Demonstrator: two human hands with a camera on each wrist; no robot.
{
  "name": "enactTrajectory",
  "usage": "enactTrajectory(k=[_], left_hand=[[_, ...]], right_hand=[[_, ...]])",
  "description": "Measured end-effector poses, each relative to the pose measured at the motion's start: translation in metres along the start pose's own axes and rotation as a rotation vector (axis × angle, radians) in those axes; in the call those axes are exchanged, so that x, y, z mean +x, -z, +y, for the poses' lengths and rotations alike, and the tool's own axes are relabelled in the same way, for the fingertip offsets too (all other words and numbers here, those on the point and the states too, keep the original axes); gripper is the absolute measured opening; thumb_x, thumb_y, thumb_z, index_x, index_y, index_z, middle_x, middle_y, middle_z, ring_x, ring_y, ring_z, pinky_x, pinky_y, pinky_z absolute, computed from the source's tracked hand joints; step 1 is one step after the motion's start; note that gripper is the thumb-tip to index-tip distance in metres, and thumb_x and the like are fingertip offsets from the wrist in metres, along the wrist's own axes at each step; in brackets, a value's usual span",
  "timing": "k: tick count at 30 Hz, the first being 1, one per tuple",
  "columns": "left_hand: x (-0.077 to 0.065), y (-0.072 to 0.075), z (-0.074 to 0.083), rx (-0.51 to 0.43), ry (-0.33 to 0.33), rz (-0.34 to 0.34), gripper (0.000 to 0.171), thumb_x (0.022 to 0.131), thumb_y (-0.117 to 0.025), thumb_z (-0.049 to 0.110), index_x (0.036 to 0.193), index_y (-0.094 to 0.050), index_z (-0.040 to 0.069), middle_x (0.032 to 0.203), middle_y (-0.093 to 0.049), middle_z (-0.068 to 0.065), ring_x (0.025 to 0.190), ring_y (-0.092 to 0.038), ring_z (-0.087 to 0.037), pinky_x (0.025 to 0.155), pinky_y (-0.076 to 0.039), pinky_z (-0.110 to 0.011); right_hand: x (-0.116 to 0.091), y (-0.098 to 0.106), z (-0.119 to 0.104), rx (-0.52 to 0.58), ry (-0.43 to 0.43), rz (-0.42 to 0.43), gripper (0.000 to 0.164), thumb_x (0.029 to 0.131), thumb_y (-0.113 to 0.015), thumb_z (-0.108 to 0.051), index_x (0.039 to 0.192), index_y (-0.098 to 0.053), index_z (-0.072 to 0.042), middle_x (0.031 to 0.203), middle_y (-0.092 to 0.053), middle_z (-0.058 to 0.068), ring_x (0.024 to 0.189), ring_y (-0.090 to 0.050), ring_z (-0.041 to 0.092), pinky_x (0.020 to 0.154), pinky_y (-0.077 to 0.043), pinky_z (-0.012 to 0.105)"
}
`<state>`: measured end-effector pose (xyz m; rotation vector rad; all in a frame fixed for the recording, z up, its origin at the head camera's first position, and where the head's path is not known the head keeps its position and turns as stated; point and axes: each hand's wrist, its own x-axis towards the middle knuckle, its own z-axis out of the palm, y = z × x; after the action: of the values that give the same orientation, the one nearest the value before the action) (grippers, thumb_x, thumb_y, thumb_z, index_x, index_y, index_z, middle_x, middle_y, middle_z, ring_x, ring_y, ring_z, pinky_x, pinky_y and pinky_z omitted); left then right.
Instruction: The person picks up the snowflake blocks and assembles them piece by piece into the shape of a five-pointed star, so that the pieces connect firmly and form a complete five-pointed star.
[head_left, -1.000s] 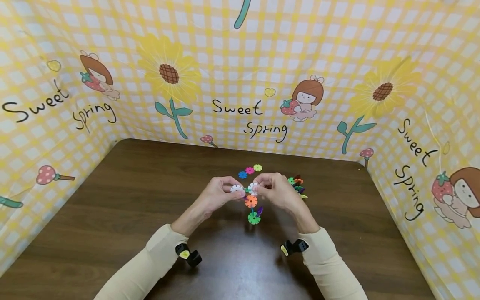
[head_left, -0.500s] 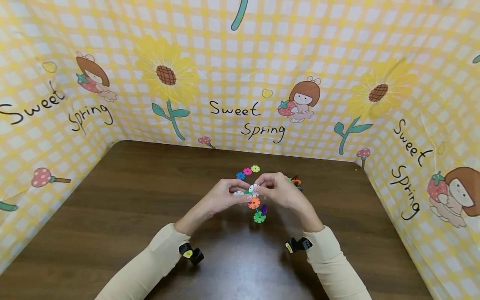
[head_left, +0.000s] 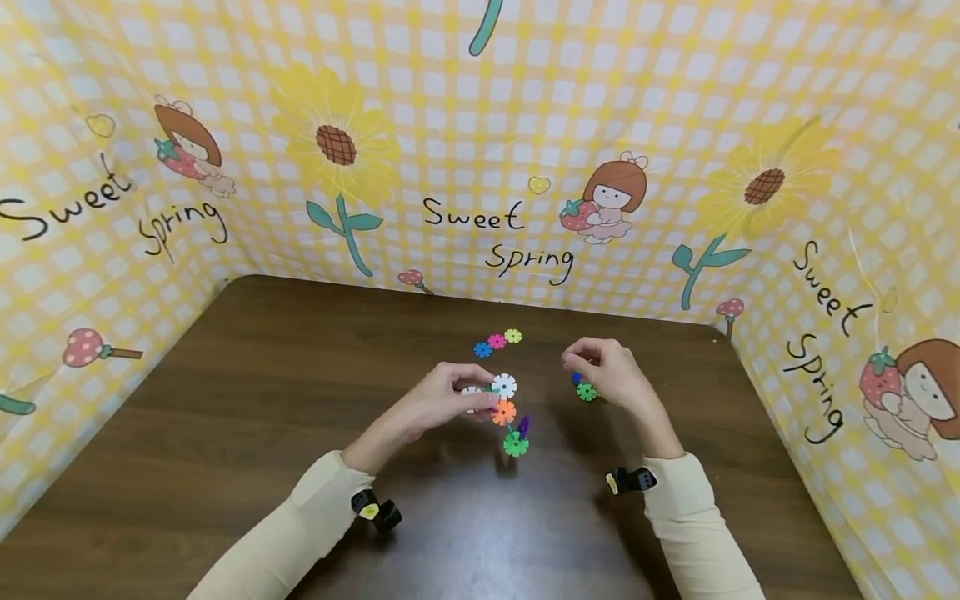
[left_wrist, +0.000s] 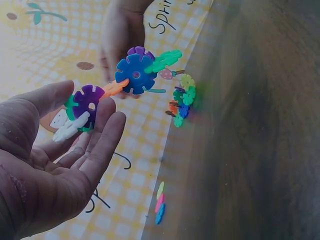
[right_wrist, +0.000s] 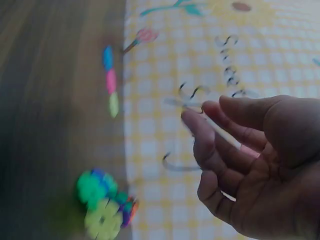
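Note:
My left hand [head_left: 444,393] pinches a chain of joined notched plastic discs between thumb and fingers, off the table. In the head view a white disc [head_left: 504,386] tops it, above an orange disc [head_left: 503,412]. A green disc [head_left: 516,444] and a purple disc [head_left: 523,427] hang at its lower end. The left wrist view shows a blue disc [left_wrist: 131,72] and a purple disc [left_wrist: 87,102] in the same chain. My right hand [head_left: 613,377], fingers loosely bent and holding nothing, hovers over a small cluster of discs [right_wrist: 95,189], partly hiding it in the head view.
Behind the left hand, a short row of blue, pink and yellow discs [head_left: 497,342] lies on the brown wooden table [head_left: 322,333]. A yellow checked cloth [head_left: 465,133] rises as a wall along the back and both sides.
My right hand has let go of the white disc and moved right, over the cluster. The white disc stays on the chain, which my left hand keeps holding in nearly the same place.

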<state>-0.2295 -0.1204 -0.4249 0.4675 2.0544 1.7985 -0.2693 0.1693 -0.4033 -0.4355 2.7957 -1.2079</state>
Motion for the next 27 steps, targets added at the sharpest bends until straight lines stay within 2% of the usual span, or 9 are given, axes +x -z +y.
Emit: enactTrajectory(k=[3, 8, 12, 15, 19, 23, 27], left_hand=[[0.000, 0.002, 0.001, -0.030, 0.002, -0.005, 0.031, 0.093, -0.072, 0.010, 0.119, -0.064, -0.006, 0.102, -0.070, -0.016, 0.088, -0.073, -0.033, 0.082, -0.057, -0.048], [-0.002, 0.004, 0.001, -0.056, 0.011, -0.028, 0.032, 0.094, -0.071, 0.008, 0.120, -0.061, -0.007, 0.099, -0.071, -0.016, 0.094, -0.070, -0.043, 0.086, -0.054, -0.055], [-0.004, 0.005, 0.002, -0.057, 0.007, -0.036, 0.031, 0.094, -0.070, 0.008, 0.119, -0.061, -0.007, 0.098, -0.071, -0.015, 0.091, -0.071, -0.040, 0.087, -0.051, -0.059], [-0.004, 0.005, 0.002, -0.057, 0.004, -0.043, 0.030, 0.094, -0.070, 0.009, 0.117, -0.061, -0.007, 0.097, -0.071, -0.016, 0.086, -0.072, -0.032, 0.086, -0.052, -0.059], [-0.004, 0.004, 0.002, -0.062, 0.011, -0.043, 0.031, 0.093, -0.071, 0.009, 0.117, -0.061, -0.008, 0.096, -0.071, -0.016, 0.081, -0.072, -0.025, 0.084, -0.054, -0.057], [-0.003, 0.004, 0.001, -0.058, 0.013, -0.037, 0.032, 0.093, -0.071, 0.009, 0.118, -0.061, -0.007, 0.096, -0.071, -0.016, 0.080, -0.072, -0.024, 0.084, -0.054, -0.057], [-0.003, 0.004, 0.001, -0.045, 0.011, -0.038, 0.031, 0.094, -0.071, 0.010, 0.118, -0.061, -0.007, 0.096, -0.071, -0.016, 0.080, -0.072, -0.024, 0.084, -0.054, -0.057]], right_hand=[[0.001, 0.001, 0.016, -0.081, -0.064, 0.020, 0.020, 0.101, -0.062, -0.023, 0.108, -0.072, -0.008, 0.100, -0.072, 0.009, 0.093, -0.063, 0.027, 0.077, -0.050, 0.039], [-0.001, 0.001, 0.040, -0.100, -0.159, 0.014, 0.024, 0.101, -0.061, -0.021, 0.115, -0.070, -0.003, 0.111, -0.070, 0.014, 0.107, -0.062, 0.033, 0.084, -0.050, 0.046], [-0.001, 0.000, 0.055, -0.109, -0.207, 0.000, 0.022, 0.099, -0.064, -0.019, 0.116, -0.069, -0.005, 0.115, -0.067, 0.018, 0.109, -0.059, 0.037, 0.085, -0.048, 0.049], [-0.002, -0.002, 0.062, -0.119, -0.230, -0.008, 0.020, 0.098, -0.066, -0.018, 0.113, -0.068, -0.005, 0.111, -0.067, 0.018, 0.104, -0.059, 0.036, 0.083, -0.048, 0.048], [-0.003, -0.007, 0.067, -0.116, -0.251, -0.019, 0.018, 0.096, -0.067, -0.016, 0.109, -0.062, -0.004, 0.097, -0.067, 0.012, 0.086, -0.060, 0.027, 0.074, -0.049, 0.040], [-0.004, -0.014, 0.067, -0.100, -0.253, -0.035, 0.022, 0.094, -0.069, -0.013, 0.109, -0.056, -0.004, 0.088, -0.064, 0.010, 0.074, -0.060, 0.021, 0.065, -0.049, 0.034], [-0.005, -0.018, 0.063, -0.135, -0.222, -0.017, 0.026, 0.093, -0.072, -0.014, 0.109, -0.053, -0.007, 0.086, -0.061, 0.009, 0.073, -0.058, 0.021, 0.065, -0.046, 0.034]])
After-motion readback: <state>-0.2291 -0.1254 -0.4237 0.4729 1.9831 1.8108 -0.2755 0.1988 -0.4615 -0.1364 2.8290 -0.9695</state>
